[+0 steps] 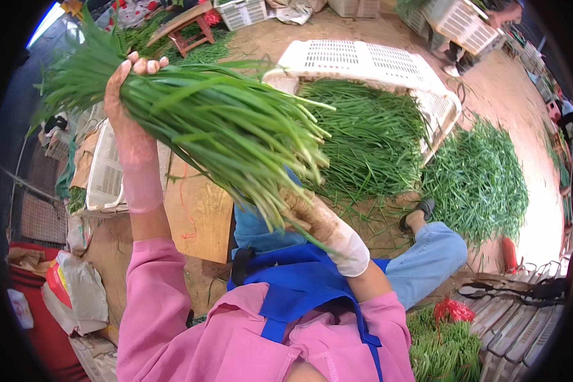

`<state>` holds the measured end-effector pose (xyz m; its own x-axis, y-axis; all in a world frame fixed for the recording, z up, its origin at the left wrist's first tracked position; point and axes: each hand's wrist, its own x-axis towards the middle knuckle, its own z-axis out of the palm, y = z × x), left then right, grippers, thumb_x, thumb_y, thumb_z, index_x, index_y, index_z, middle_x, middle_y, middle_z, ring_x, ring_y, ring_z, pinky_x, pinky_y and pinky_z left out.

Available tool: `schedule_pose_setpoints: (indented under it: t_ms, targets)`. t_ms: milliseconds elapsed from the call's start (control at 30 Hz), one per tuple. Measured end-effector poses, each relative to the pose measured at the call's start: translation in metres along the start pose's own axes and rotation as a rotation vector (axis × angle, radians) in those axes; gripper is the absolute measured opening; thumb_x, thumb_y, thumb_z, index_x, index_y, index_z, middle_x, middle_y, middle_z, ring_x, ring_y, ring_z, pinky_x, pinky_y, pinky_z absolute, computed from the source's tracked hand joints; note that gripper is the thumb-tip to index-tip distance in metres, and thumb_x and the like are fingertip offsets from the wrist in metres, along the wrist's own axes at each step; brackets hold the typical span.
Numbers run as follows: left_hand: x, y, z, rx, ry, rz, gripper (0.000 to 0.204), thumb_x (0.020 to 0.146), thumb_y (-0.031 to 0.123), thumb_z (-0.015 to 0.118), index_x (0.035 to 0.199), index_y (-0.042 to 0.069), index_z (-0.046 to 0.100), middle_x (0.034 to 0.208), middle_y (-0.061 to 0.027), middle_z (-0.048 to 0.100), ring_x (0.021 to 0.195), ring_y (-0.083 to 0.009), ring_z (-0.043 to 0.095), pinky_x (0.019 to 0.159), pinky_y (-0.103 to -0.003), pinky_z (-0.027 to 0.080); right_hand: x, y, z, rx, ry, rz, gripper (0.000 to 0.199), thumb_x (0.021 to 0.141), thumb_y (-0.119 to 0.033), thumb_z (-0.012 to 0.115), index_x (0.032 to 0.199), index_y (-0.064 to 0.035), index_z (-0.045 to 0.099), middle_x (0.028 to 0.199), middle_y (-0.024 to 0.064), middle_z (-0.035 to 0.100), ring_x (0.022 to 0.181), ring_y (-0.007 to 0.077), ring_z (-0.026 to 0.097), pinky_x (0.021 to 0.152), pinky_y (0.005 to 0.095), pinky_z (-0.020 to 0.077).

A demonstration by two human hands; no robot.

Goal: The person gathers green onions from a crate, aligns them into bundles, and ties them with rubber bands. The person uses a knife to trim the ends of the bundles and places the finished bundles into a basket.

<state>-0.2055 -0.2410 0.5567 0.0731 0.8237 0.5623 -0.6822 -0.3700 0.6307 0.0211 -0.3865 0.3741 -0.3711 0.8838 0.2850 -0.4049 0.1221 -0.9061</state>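
My left hand point(128, 81), in a pale, soiled glove, is wrapped round a large bunch of garlic chives point(216, 121) near its leafy end. The bunch is raised at a slant, dark leaves at upper left and pale stem ends toward the lower right. At those stem ends is my right hand point(308, 213), in a dirt-stained glove with a white cuff. Stems cover its fingers, so its grip does not show. Beneath the bunch a wooden board point(200, 213) lies by my legs, with a red string on it.
Ahead, a white plastic crate point(356, 54) lies tipped, loose chives point(369, 137) spilling from it. Another chive pile point(477, 181) is at right. A white crate point(106, 172) stands left, a red-tied bundle point(445, 347) lower right. Farther back are a small stool point(184, 28) and another person's foot point(452, 70).
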Motion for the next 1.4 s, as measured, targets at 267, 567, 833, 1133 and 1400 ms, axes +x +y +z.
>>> schedule_pose_setpoints:
  t_ms: [267, 567, 833, 1133, 1400]
  targets:
    - [0.041, 0.052, -0.004, 0.226, 0.149, 0.133, 0.018, 0.077, 0.013, 0.059, 0.086, -0.002, 0.056, 0.076, -0.0104, 0.058, 0.077, -0.0238, 0.058, 0.084, -0.037, 0.045, -0.060, -0.062, -0.087, -0.475, 0.508, 0.464, 0.027, 0.085, -0.029, 0.052, 0.096, -0.0066, 0.064, 0.062, 0.0017, 0.057, 0.051, 0.0076, 0.048, 0.045, 0.0213, 0.0350]
    - [0.068, 0.058, -0.009, 0.351, 0.313, 0.055, 0.016, 0.074, 0.010, 0.062, 0.083, -0.003, 0.058, 0.077, -0.0121, 0.061, 0.074, -0.0253, 0.060, 0.073, -0.035, 0.048, 0.025, -0.037, 0.002, -0.760, 0.401, 0.110, 0.063, 0.071, -0.015, 0.070, 0.126, -0.0047, 0.041, 0.110, 0.0108, 0.052, 0.057, 0.0086, 0.047, 0.062, 0.0232, 0.0460]
    - [0.077, 0.070, -0.033, 0.167, 0.108, 0.003, 0.026, 0.080, 0.011, 0.056, 0.099, -0.006, 0.054, 0.089, -0.0131, 0.057, 0.093, -0.0285, 0.053, 0.091, -0.039, 0.040, 0.027, -0.010, 0.017, -0.487, 0.077, 0.263, 0.017, 0.082, -0.015, 0.058, 0.094, -0.0038, 0.063, 0.070, 0.0053, 0.061, 0.061, 0.0112, 0.054, 0.059, 0.0258, 0.0447]
    - [0.041, 0.069, -0.025, 0.271, 0.175, 0.101, 0.022, 0.085, 0.012, 0.052, 0.101, -0.004, 0.054, 0.083, -0.0072, 0.055, 0.084, -0.0189, 0.054, 0.093, -0.031, 0.039, -0.140, -0.092, -0.160, -1.708, 0.703, 0.917, 0.048, 0.076, -0.038, 0.060, 0.110, -0.0042, 0.056, 0.112, 0.0151, 0.055, 0.096, 0.0308, 0.057, 0.085, 0.0350, 0.0435]
    - [-0.022, 0.043, 0.002, 0.498, 0.253, -0.113, 0.018, 0.079, 0.010, 0.058, 0.091, -0.003, 0.053, 0.075, -0.0058, 0.054, 0.076, -0.0171, 0.054, 0.078, -0.030, 0.044, 0.006, -0.112, -0.066, -1.007, 0.456, -0.121, 0.063, 0.075, -0.028, 0.068, 0.128, -0.0062, 0.041, 0.129, 0.0157, 0.043, 0.122, 0.0259, 0.038, 0.103, 0.0333, 0.0284]
